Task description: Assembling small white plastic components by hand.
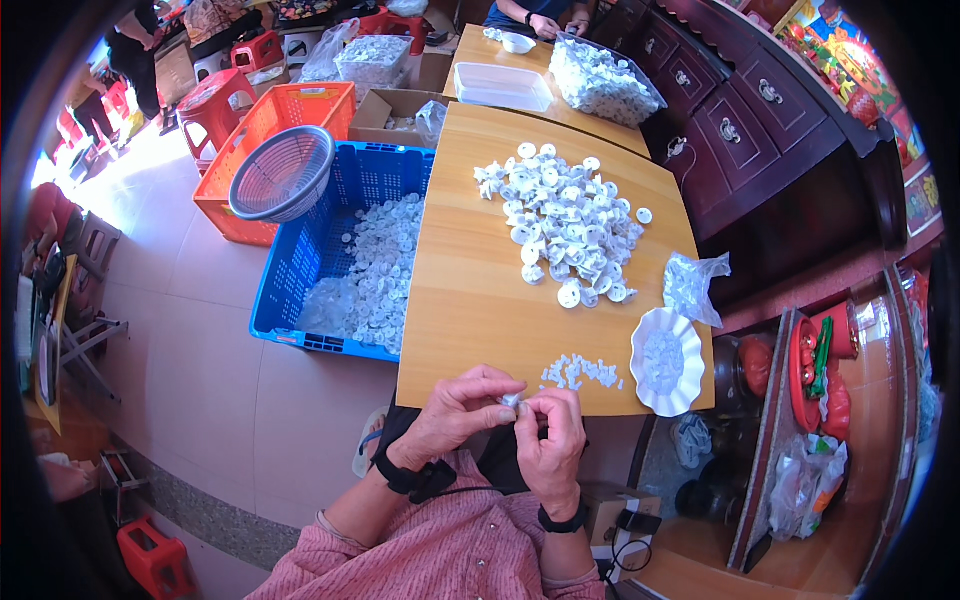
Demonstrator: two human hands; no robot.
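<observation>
On the table [440, 260] is one big pile of white parts [575, 220] and one small pile of bits [580, 372], both too many to count. It also has one plate [690, 365] and, at its right edge, one bag [695, 288]. At its near edge are two hands, one left hand [462, 412] and one right hand [550, 442]. Left of it are one blue crate [300, 338], one orange crate [325, 98], one strainer [285, 170] and at least three red stools [210, 95]. Right behind it is one more table [480, 50] with two tubs [500, 85] and one bowl [517, 44].

both hands [462, 408] close together, pinching
</observation>
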